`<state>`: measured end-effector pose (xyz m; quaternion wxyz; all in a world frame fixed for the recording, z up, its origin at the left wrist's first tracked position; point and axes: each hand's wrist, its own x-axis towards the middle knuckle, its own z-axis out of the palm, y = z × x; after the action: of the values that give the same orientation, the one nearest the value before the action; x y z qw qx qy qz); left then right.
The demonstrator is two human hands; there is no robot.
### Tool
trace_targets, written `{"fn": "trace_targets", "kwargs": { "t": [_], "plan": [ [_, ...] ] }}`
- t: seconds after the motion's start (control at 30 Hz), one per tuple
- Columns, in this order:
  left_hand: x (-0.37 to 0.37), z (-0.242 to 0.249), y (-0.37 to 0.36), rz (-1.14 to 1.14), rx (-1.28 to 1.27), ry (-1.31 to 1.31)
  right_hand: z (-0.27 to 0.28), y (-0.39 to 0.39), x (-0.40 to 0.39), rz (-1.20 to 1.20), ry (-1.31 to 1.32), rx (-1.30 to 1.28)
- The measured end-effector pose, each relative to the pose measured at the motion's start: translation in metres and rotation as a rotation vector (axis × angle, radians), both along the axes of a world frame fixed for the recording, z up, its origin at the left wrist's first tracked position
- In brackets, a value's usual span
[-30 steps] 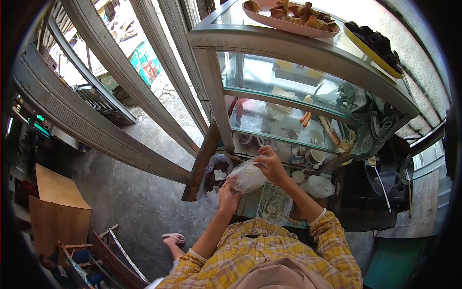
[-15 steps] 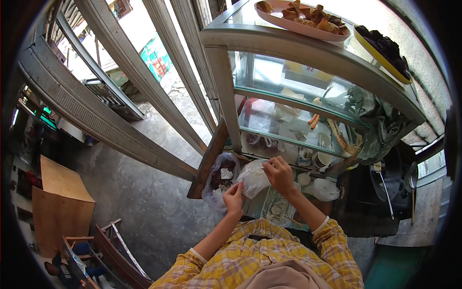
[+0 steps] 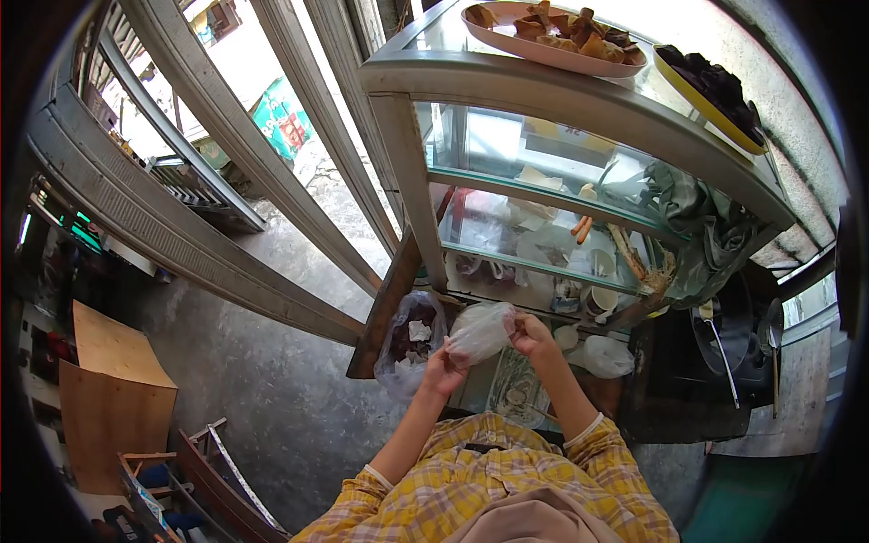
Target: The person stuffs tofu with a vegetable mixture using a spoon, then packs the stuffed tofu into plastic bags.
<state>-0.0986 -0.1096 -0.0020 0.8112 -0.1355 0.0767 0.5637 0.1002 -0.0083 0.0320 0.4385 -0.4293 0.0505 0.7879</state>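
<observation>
A clear plastic bag point(image 3: 482, 333) with something pale inside is stretched between my two hands. My left hand point(image 3: 443, 368) grips its lower left side, fingers closed on the plastic. At the upper right edge, my right hand point(image 3: 532, 334) pinches the bag. What the bag contains is too hazy to name. Just left of it hangs another plastic bag point(image 3: 409, 342) with dark contents and white scraps. Below the held bag, a clear tray point(image 3: 520, 389) lies on the counter. A small knotted plastic bag point(image 3: 606, 357) rests to the right of my right hand.
A glass display case point(image 3: 552, 185) rises in front, with a pink plate point(image 3: 552, 43) of fried food and a yellow dish point(image 3: 711, 100) on top. At the right are a black wok point(image 3: 724, 339) and a ladle point(image 3: 772, 336). Slanted wooden slats point(image 3: 244, 136) stand left.
My right hand has moved down and slightly right, from above the bag to its side. The bag now looks bunched and held more level. The camera view has shifted slightly.
</observation>
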Motion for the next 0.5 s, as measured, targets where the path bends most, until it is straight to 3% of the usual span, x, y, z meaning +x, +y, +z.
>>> {"fn": "trace_targets", "kwargs": {
  "t": [0.03, 0.07, 0.13, 0.27, 0.37, 0.47, 0.5],
  "plan": [
    [-0.001, 0.007, 0.004, -0.039, 0.087, -0.105, -0.013, 0.002, 0.002, 0.014, 0.032, -0.003],
    [0.001, 0.015, 0.005, -0.031, -0.04, 0.093, -0.025, 0.004, 0.004, 0.029, 0.062, -0.007],
    [0.011, 0.08, 0.012, -0.016, -0.295, 0.488, -0.02, 0.004, 0.008, 0.116, 0.135, 0.0],
    [-0.008, 0.046, 0.014, 0.065, -0.113, 0.526, -0.021, 0.009, 0.012, 0.305, 0.13, 0.065],
    [-0.01, 0.062, 0.015, 0.11, 0.007, 0.623, -0.021, 0.01, 0.025, 0.495, 0.293, 0.338],
    [-0.003, 0.057, 0.016, 0.095, 0.054, 0.908, 0.042, 0.004, 0.0, 0.456, -0.328, 0.176],
    [0.002, 0.062, 0.012, 0.074, 0.035, 1.004, 0.041, 0.004, -0.002, 0.469, -0.369, 0.204]
  ]
}}
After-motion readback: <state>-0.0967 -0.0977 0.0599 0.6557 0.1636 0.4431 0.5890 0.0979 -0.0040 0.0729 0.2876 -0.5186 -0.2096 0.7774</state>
